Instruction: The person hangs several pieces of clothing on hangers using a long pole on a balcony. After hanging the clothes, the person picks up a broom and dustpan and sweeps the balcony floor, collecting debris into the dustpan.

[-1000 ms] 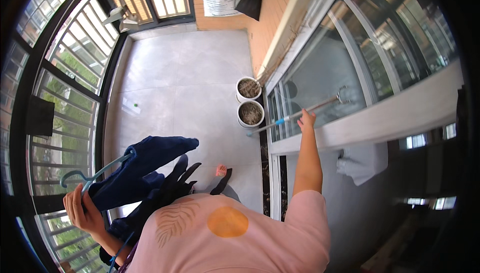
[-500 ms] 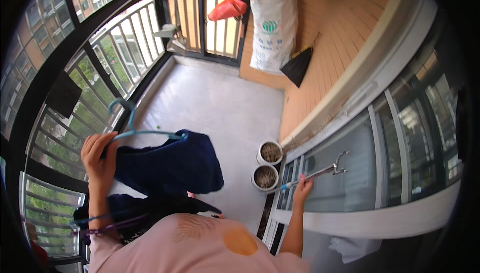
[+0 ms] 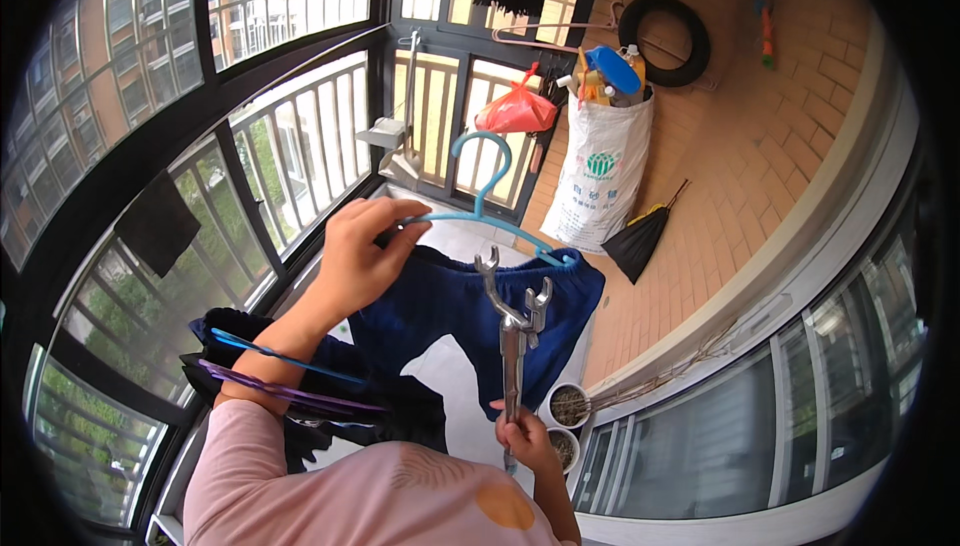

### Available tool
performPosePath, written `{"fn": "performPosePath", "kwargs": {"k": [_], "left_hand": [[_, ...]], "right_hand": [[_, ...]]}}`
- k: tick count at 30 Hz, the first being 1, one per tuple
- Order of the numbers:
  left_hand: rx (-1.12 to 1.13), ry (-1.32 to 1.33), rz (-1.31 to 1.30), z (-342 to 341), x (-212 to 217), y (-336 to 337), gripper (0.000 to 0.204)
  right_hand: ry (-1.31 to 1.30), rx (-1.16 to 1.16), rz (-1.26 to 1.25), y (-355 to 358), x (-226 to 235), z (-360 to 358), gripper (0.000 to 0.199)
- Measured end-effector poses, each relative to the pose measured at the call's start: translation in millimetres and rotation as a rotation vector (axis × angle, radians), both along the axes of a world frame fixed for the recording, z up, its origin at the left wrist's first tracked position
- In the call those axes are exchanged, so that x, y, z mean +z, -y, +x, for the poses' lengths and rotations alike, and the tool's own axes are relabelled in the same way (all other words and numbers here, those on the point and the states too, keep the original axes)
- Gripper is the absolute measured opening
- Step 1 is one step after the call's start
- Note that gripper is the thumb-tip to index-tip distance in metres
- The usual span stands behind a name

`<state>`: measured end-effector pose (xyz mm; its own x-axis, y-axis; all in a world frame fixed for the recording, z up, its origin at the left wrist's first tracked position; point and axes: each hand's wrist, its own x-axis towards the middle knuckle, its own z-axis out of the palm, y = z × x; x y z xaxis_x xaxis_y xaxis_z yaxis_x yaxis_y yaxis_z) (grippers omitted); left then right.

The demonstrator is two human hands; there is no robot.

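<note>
My left hand point(image 3: 362, 254) grips the shoulder of a light blue hanger point(image 3: 484, 202) that carries a dark blue garment point(image 3: 455, 316), held up in front of me. My right hand point(image 3: 522, 434) holds the shaft of a metal pole with a forked head point(image 3: 513, 314); the fork points up just below the hanger's bar, in front of the garment. Over my left forearm hang more hangers, one blue point(image 3: 280, 356) and one purple point(image 3: 290, 394), with dark clothes point(image 3: 330, 416) beneath them.
A balcony with barred windows point(image 3: 290, 166) lies left and ahead. A white sack point(image 3: 598, 184) of bottles, a red bag point(image 3: 516, 112), a black dustpan brush point(image 3: 640, 238) and a tyre point(image 3: 668, 38) stand by the brick wall. Two small plant pots point(image 3: 568, 408) sit by the glass sliding door point(image 3: 760, 426).
My view has tilted upward. My left hand raised the hanger with the blue garment higher. My right hand swung the forked pole from the glass door over to the hanger.
</note>
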<state>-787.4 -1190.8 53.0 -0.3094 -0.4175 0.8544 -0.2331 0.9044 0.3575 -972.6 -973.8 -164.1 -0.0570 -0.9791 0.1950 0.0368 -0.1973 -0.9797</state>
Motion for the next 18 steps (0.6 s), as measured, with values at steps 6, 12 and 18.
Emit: {"fn": "performPosePath", "kwargs": {"k": [6,12,18], "left_hand": [[-0.075,-0.012,-0.058,-41,-4,40,0.013],[-0.118,0.101,-0.043,-84,7,65,0.016],[-0.188,-0.103,-0.283,-130,19,83,0.013]], "right_hand": [[0.198,0.214,-0.054,49,5,-22,0.050],[0.292,0.231,-0.107,86,0,-67,0.049],[0.274,0.106,-0.206,114,2,-103,0.042]]}}
